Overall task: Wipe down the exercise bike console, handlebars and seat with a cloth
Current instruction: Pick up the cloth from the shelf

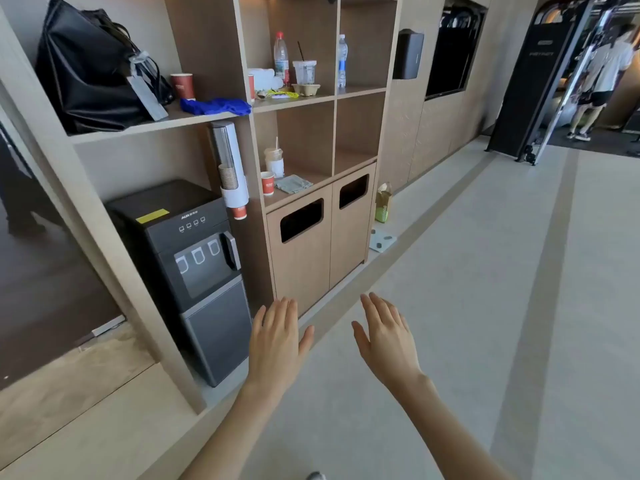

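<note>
While both arms stretch out over the floor point(450, 306), the left hand point(277, 336) and right hand point(384, 337) hang side by side, palms down, fingers straight and slightly apart, holding nothing. The blue cloth point(216, 106) lies crumpled on the upper shelf point(138, 128), well above the hands, near a black bag point(86, 71), with a red cup point(182, 85) just behind it. There are two bottles: one point(281, 57) stands in the next compartment beside a clear cup point(304, 71) with a straw, which sits in a cardboard tray point(306, 89). The other bottle point(342, 60) stands alone one compartment further right. Lower down, a lidded cup point(274, 162) with a straw, a second red cup point(267, 182) and a grey cloth point(293, 184) share one compartment. A dispenser point(228, 161) holds a stack of paper cups, a red one at its mouth. Below it stands a cooler point(183, 265). The cabinet point(311, 271) has two doors, each with one dark slot.
</note>
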A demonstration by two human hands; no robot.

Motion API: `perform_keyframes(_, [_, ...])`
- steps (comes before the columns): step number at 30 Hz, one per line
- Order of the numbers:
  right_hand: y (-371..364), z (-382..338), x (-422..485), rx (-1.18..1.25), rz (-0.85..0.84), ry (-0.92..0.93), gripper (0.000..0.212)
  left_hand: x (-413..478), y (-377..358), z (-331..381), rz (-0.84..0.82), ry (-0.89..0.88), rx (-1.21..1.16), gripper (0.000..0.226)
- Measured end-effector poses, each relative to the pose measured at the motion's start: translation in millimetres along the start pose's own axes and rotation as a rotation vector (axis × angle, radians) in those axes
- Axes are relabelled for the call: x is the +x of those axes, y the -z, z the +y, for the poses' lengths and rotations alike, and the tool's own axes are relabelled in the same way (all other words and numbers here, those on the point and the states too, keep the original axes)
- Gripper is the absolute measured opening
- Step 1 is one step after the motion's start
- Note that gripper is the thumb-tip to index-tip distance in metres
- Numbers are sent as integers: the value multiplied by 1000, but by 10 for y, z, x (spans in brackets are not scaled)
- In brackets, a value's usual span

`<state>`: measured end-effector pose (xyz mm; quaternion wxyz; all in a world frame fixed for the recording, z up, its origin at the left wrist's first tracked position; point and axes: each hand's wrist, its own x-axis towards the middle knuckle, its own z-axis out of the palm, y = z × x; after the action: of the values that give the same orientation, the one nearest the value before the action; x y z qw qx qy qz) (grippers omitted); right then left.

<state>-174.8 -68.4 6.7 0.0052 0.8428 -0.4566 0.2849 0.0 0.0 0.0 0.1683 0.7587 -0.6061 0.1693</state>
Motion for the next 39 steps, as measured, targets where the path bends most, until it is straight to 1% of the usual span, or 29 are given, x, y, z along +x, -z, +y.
perform_keyframes(3, [-263,170,456,6,49,7,48,476,-282,-75,1,1,-45,51])
perform_keyframes(6, [-520,311,1077,3,46,14,48,1082,-579,-183,-10,4,-84,51])
perform_keyframes(12, [-976,521,2494,2,85,48,47,2480,-990,-527,56,-8,-94,57])
perform_keyframes(16, [-1257,617,3248,20,118,51,47,3232,-1192,-720,94,-25,-65,58])
perform_keyframes(22, [-1707,835,4105,37,100,48,46,4056,-1574,-947,54,-12,-64,55])
perform_keyframes(26, [-2103,1040,4708,76,90,64,46,4621,-1929,-1090,51,11,-43,56])
perform_keyframes(30, [-2535,1276,5402,116,82,113,45,5266,-2354,-1211,37,50,-20,59])
perform_keyframes(35, [-2992,1576,6423,149,52,187,42,6151,-2813,-1355,36,123,34,52])
perform_keyframes(39, [-3336,1732,7183,188,-15,248,44,6747,-3088,-1499,9,195,52,60])
